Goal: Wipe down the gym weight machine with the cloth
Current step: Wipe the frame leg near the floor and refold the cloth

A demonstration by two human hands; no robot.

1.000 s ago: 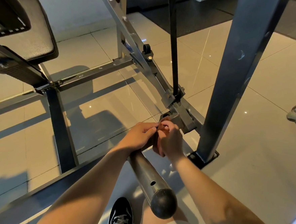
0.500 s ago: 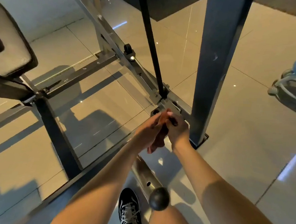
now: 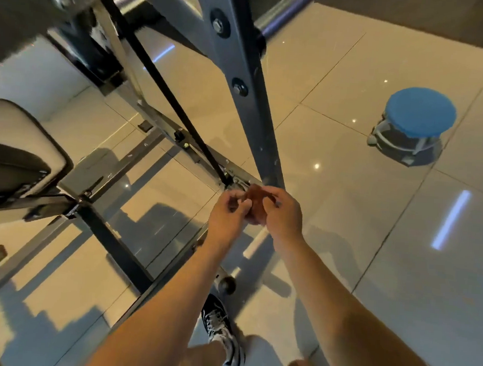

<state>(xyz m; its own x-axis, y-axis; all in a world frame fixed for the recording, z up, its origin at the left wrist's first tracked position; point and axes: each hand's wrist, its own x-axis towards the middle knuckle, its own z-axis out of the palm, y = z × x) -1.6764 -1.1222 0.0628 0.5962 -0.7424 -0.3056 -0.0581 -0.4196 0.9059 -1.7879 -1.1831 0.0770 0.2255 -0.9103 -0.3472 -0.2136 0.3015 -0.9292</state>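
From the head view, your left hand [image 3: 228, 214] and right hand [image 3: 284, 211] meet in front of you, low beside the foot of the post [image 3: 255, 132]. Both have their fingers curled in. The right hand wraps the cloth [image 3: 258, 197] from the far side, and the left hand's fingertips appear to pinch its near edge. Neither hand rests on metal; they hang clear above the floor [image 3: 344, 247] and the joint where the strap [image 3: 166, 92] meets the frame.

The two-handed hold looks like you are regathering or refolding the cloth to turn up a fresh face before it goes to steel. Holding it right at the strap joint keeps the next stretch of the machine [image 3: 115, 247] within easy reach: post, strap and lower rails are all near.

The cloth is a small brown wad, mostly hidden between your palms, with only its top bulge and a bit of its lower part showing. I cannot tell whether it is damp or how it is folded. It should handle as soft and limp, so keep it bunched or it will slip off narrow edges.

The seat pad [image 3: 14, 138] sits well to your left, the ball-ended bar [image 3: 226, 285] lies below your left forearm near your shoe [image 3: 222, 333], and a blue stool [image 3: 419, 112] stands well apart on the right.
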